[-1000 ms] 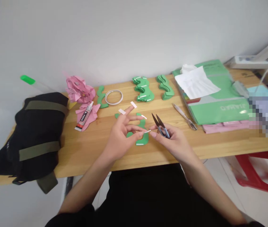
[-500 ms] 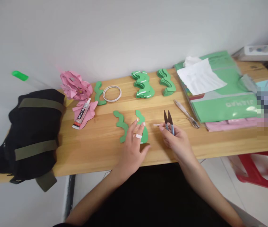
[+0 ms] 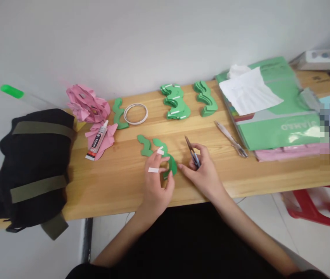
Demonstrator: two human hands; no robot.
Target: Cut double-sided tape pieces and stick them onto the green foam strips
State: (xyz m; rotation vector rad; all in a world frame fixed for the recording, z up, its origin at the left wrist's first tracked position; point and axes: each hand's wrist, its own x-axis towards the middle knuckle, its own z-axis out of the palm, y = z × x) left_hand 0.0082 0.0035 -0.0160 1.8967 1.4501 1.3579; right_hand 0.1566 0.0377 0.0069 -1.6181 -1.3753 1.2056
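My left hand (image 3: 156, 182) is closed on a wavy green piece (image 3: 173, 164), its thumb and fingers at the piece's lower part. White strips (image 3: 153, 170) cling to its fingers. Under and behind that hand lies another wavy green piece (image 3: 144, 145), partly covered. My right hand (image 3: 202, 170) holds small scissors (image 3: 192, 152), blades together and pointing away. Its thumb and index fingertips are near the right edge of the held green piece; whether they touch it is unclear.
Stacks of green pieces (image 3: 175, 102) (image 3: 204, 98) stand near the wall, beside a tape roll (image 3: 135, 114). Left are pink scraps (image 3: 87, 104), a glue tube (image 3: 96, 141) and a black bag (image 3: 39, 166). Right are a pen (image 3: 231, 139) and a green package (image 3: 275, 126).
My left hand has taken hold of the green piece, which is turned and shifted left. My right hand has moved left towards it, and the scissor blades have closed.
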